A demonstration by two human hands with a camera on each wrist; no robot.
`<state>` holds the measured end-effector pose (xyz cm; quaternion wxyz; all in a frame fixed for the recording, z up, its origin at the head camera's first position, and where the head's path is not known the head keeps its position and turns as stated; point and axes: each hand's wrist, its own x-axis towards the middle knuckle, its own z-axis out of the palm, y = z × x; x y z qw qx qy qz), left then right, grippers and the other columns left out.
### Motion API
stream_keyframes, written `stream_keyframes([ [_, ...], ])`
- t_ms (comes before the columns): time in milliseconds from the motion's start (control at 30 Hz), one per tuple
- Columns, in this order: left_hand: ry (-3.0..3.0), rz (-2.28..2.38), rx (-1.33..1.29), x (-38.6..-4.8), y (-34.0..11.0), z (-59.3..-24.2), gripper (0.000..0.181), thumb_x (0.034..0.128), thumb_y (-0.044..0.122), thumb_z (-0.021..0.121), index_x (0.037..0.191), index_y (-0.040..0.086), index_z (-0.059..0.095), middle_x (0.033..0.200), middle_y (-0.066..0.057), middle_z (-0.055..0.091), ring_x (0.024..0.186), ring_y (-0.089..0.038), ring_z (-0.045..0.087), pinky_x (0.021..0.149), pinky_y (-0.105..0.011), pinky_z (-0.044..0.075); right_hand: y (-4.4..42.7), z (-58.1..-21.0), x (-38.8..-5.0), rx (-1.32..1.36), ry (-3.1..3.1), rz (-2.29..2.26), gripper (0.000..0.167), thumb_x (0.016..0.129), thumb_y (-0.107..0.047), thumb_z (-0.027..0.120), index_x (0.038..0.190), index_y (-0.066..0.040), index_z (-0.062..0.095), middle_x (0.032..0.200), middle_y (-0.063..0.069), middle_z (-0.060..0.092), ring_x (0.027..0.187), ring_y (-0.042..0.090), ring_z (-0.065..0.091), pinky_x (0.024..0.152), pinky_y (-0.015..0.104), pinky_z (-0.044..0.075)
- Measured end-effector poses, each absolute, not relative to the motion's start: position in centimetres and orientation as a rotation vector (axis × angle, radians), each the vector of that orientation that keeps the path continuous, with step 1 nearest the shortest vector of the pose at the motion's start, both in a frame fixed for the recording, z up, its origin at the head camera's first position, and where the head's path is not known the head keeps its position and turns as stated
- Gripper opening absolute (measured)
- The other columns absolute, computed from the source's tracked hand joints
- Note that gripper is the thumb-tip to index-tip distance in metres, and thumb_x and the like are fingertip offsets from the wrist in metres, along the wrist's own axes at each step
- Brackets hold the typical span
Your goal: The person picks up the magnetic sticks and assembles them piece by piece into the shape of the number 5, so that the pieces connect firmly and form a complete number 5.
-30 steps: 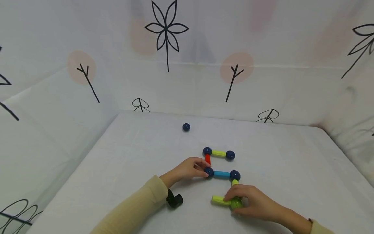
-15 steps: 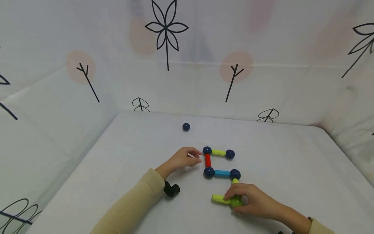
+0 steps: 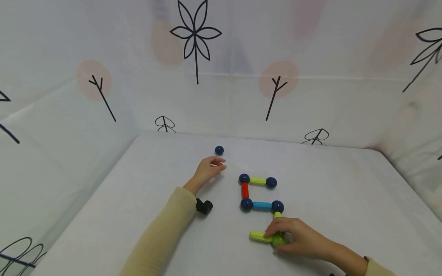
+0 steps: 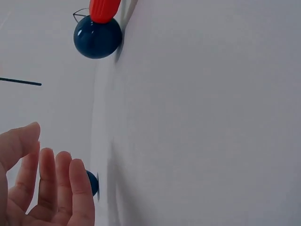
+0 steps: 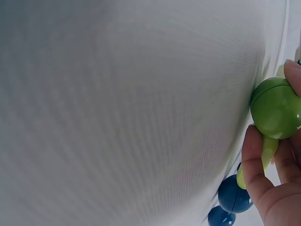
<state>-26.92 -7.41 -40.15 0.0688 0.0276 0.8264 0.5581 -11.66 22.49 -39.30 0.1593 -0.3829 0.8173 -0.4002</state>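
Observation:
My right hand (image 3: pixel 300 237) grips a green ball (image 5: pixel 275 108) at the near end of a chain of balls and rods. A lime rod (image 3: pixel 259 236) sticks out leftward from that ball. Farther along come a blue rod (image 3: pixel 262 206) between two dark blue balls, a red rod (image 3: pixel 244 190), and a second lime rod (image 3: pixel 257 181) ending in a dark blue ball (image 3: pixel 271 182). My left hand (image 3: pixel 207 168) holds nothing, its fingers slightly bent, just in front of a loose dark blue ball (image 3: pixel 219 150). In the left wrist view its fingers partly hide that ball (image 4: pixel 93 182).
The work lies on a white-covered table (image 3: pixel 328 184). A patterned white cloth (image 3: pixel 228 50) rises behind and at both sides. A black wrist camera (image 3: pixel 204 207) shows beside the left sleeve (image 3: pixel 169 226).
My left hand has let go of the chain's left corner ball and moved away toward the loose blue ball at the back. My right hand keeps its hold on the green ball.

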Motion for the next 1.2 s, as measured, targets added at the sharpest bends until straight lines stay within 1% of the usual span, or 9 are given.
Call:
stream_keyframes([
  [100, 2.492, 1.765, 0.005, -27.7, -7.3, -40.1, 0.028, 0.0925, 0.013, 0.071, 0.118, 0.003, 0.068, 0.105, -0.009, 0.065, 0.096, -0.021, 0.061, 0.080, -0.028, 0.055, 22.4, -39.3, -11.6, -1.093, 2.335, -1.142, 0.028, 0.086, -0.023, 0.079, 0.113, -0.020, 0.071, 0.114, -0.009, 0.066, 0.102, 0.007, 0.059, 0.089, 0.024, 0.051],
  [300, 2.479, 1.909, -0.197, -29.3, -6.8, -40.3, 0.026, 0.0919, 0.013, 0.072, 0.115, 0.004, 0.068, 0.104, -0.008, 0.063, 0.091, -0.020, 0.060, 0.077, -0.027, 0.053, 22.3, -39.4, -11.6, -1.093, 2.316, -1.152, 0.028, 0.086, -0.022, 0.079, 0.112, -0.019, 0.071, 0.113, -0.009, 0.066, 0.101, 0.007, 0.060, 0.089, 0.024, 0.051],
  [400, 2.482, 1.947, -0.289, -29.9, -6.6, -40.3, 0.027, 0.0918, 0.015, 0.072, 0.116, 0.005, 0.067, 0.109, -0.009, 0.062, 0.095, -0.022, 0.059, 0.082, -0.030, 0.052, 22.3, -39.5, -11.6, -1.114, 2.315, -1.153, 0.027, 0.086, -0.021, 0.079, 0.113, -0.019, 0.071, 0.113, -0.009, 0.066, 0.101, 0.007, 0.060, 0.089, 0.024, 0.052],
  [533, 2.481, 1.960, -0.360, -30.6, -6.5, -40.3, 0.032, 0.0917, 0.016, 0.073, 0.120, 0.007, 0.064, 0.120, -0.012, 0.060, 0.107, -0.026, 0.058, 0.092, -0.036, 0.050, 22.2, -39.5, -11.6, -1.133, 2.318, -1.149, 0.027, 0.087, -0.021, 0.078, 0.113, -0.019, 0.071, 0.114, -0.008, 0.066, 0.102, 0.007, 0.060, 0.089, 0.025, 0.052],
  [700, 2.539, 1.907, -0.321, -31.5, -6.7, -40.6, 0.036, 0.0925, 0.014, 0.072, 0.127, 0.005, 0.062, 0.132, -0.015, 0.055, 0.117, -0.030, 0.056, 0.098, -0.039, 0.047, 22.2, -39.4, -11.6, -1.122, 2.327, -1.133, 0.027, 0.086, -0.021, 0.079, 0.113, -0.020, 0.071, 0.114, -0.009, 0.066, 0.101, 0.007, 0.060, 0.088, 0.025, 0.052],
  [900, 2.632, 1.799, -0.250, -32.6, -7.3, -41.0, 0.041, 0.0923, 0.009, 0.071, 0.131, 0.004, 0.061, 0.138, -0.018, 0.050, 0.124, -0.034, 0.051, 0.102, -0.040, 0.045, 22.3, -39.1, -11.7, -1.105, 2.337, -1.109, 0.027, 0.086, -0.020, 0.079, 0.112, -0.020, 0.072, 0.113, -0.010, 0.066, 0.101, 0.006, 0.059, 0.089, 0.025, 0.052],
  [1100, 2.649, 1.658, -0.140, -33.4, -7.2, -41.3, 0.045, 0.0924, 0.009, 0.071, 0.136, 0.007, 0.059, 0.144, -0.016, 0.049, 0.130, -0.033, 0.048, 0.107, -0.041, 0.040, 22.4, -39.0, -11.8, -1.086, 2.328, -1.107, 0.027, 0.086, -0.021, 0.079, 0.112, -0.020, 0.072, 0.113, -0.010, 0.066, 0.101, 0.006, 0.059, 0.090, 0.025, 0.051],
  [1200, 2.667, 1.596, -0.076, -33.5, -7.0, -41.2, 0.045, 0.0928, 0.008, 0.070, 0.137, 0.007, 0.059, 0.144, -0.015, 0.051, 0.131, -0.032, 0.048, 0.108, -0.041, 0.039, 22.5, -39.1, -11.8, -1.085, 2.326, -1.107, 0.026, 0.087, -0.022, 0.078, 0.112, -0.020, 0.072, 0.113, -0.010, 0.065, 0.101, 0.006, 0.059, 0.090, 0.025, 0.051],
])
